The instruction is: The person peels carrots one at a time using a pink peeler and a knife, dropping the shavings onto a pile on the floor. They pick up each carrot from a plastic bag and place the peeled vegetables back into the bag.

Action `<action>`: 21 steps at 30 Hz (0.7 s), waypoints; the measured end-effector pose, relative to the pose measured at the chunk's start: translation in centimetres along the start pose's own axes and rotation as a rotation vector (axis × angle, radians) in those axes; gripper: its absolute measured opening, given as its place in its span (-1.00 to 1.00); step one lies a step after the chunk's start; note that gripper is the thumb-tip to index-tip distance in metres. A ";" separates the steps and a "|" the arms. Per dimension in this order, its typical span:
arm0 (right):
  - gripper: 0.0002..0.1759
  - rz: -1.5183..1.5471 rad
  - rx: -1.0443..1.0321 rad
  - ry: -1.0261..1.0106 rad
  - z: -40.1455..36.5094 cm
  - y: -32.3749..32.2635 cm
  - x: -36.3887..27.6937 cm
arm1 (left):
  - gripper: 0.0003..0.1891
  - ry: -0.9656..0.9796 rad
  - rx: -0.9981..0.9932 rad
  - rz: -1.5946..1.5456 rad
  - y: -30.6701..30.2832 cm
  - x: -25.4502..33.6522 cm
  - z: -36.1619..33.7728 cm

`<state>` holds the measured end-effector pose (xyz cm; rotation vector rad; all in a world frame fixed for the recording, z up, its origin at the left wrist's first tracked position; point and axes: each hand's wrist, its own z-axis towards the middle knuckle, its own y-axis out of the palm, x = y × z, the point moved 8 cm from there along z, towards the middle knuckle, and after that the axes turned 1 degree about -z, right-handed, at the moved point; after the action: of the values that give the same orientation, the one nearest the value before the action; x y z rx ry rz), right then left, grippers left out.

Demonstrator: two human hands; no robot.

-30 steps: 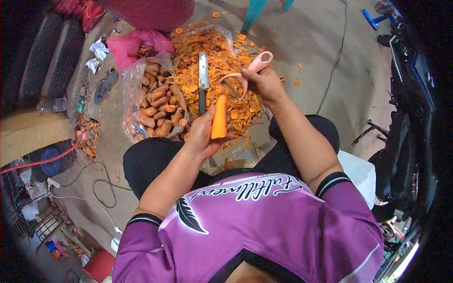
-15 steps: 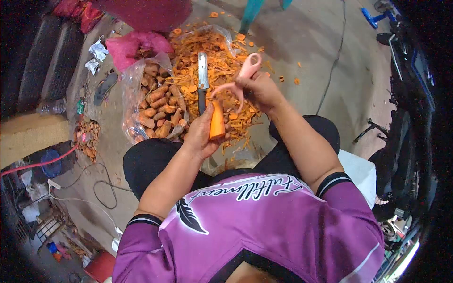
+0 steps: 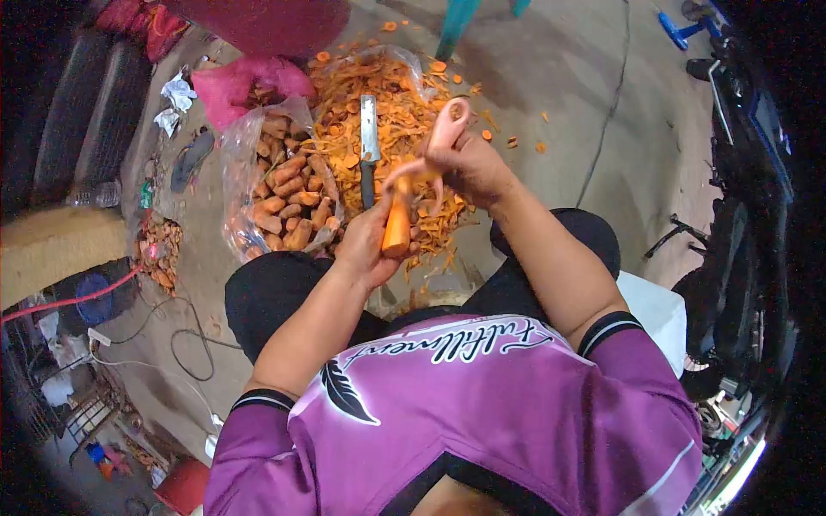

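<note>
My left hand is closed round an orange carrot, its thick cut end toward me and its far end pointing away. In my right hand is a pink Y-shaped peeler, gripped by its handle, with the head over the carrot's far end. Motion blur hides whether the blade touches the carrot. Just beyond my left hand, a knife with a black handle lies on a heap of orange peelings. A clear plastic bag of unpeeled carrots stands left of the heap.
A pink sack lies behind the bag. Teal stool legs stand at the back. A dark cable crosses the floor at right. A sandal and paper scraps lie at left. A white box is by my right side.
My right hand has shifted slightly, bringing the peeler's head over the carrot's far end. The carrot has turned a little in my left hand, which otherwise stays in place.
</note>
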<state>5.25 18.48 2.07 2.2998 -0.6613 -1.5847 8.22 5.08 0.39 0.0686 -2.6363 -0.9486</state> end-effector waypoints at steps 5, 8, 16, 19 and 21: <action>-0.84 -0.144 -0.291 0.103 -0.9 3.1 1.4 | -0.68 -0.001 0.109 0.043 0.6 0.3 -0.9; -0.84 -0.148 0.120 0.008 1.3 -2.9 0.2 | -0.69 -0.052 -0.047 -0.006 -0.1 -0.5 0.1; -0.80 0.081 0.174 0.030 0.8 -2.7 0.7 | -0.66 -0.015 0.019 0.108 0.0 -0.1 0.1; -0.81 -0.025 0.295 -0.053 1.1 -4.5 -0.3 | -0.64 0.117 -0.020 0.251 0.4 0.5 0.1; -0.81 0.122 0.229 -0.062 1.0 -4.2 -0.8 | -0.64 0.217 -0.066 0.368 0.7 1.0 0.2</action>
<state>5.00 22.54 0.44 2.3220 -1.0271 -1.6028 7.24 5.55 0.96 -0.3020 -2.3080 -0.8457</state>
